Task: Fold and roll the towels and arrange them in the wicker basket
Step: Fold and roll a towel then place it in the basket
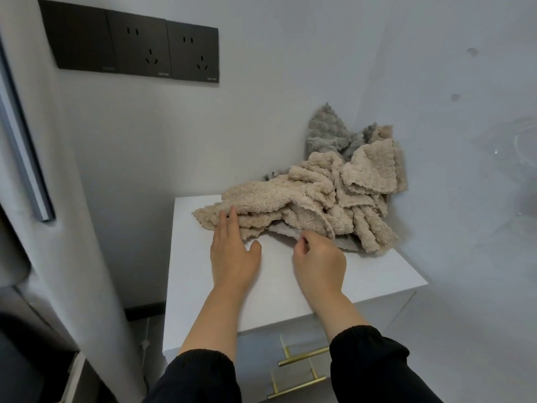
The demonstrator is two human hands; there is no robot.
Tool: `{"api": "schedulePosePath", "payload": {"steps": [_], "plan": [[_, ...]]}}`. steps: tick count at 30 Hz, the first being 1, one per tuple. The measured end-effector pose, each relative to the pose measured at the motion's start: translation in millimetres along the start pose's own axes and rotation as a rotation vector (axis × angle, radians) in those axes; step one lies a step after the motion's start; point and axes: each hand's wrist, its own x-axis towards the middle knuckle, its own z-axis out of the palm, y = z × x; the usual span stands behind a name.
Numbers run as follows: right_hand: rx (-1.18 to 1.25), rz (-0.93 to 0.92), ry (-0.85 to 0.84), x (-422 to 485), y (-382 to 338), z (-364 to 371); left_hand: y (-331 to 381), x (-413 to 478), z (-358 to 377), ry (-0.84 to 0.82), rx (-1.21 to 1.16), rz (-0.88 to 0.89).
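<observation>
A heap of beige fluffy towels (313, 196) lies crumpled on the back right of a white cabinet top (279, 280), with a grey towel (328, 135) behind it against the wall corner. My left hand (232, 248) lies flat with straight fingers, its fingertips touching the heap's near left edge. My right hand (316, 260) has curled fingers that pinch the thin pale edge of a towel (286, 231) at the heap's front. No wicker basket is in view.
The cabinet has drawers with gold bar handles (302, 359) at its front. Dark wall sockets (162, 48) sit on the wall above left. A grey door with a long handle (26, 158) stands at the left. A clear glass object (520, 146) shows at the right edge.
</observation>
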Motion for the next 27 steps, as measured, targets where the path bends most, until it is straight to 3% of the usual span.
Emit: {"api": "schedulePosePath", "payload": {"steps": [8, 14, 19, 21, 23, 25, 27], "plan": [[0.228, -0.099, 0.300, 12.7, -3.4, -27.9, 6.2, 0.3, 2.1, 0.082, -0.106, 0.075], [0.227, 0.011, 0.218, 5.9, -7.5, -33.0, 15.9, -4.8, 5.0, 0.074, -0.124, 0.149], [0.067, 0.005, -0.034, 4.0, 3.2, -26.4, 27.7, -6.2, 4.7, 0.034, -0.164, 0.196], [0.093, -0.051, -0.066, 3.2, 7.6, -27.4, 38.8, -4.5, -5.2, 0.084, -0.241, 0.149], [0.148, -0.093, -0.047, 5.5, 9.6, -31.0, 47.6, 2.8, -22.2, 0.271, -0.357, 0.009], [0.179, -0.111, -0.030, 6.8, 9.3, -33.3, 45.6, 15.1, -42.4, 0.473, -0.625, -0.193], [0.145, -0.121, -0.072, 5.5, 6.8, -34.6, 39.7, 25.4, -62.2, 0.527, -0.915, -0.313]]}}
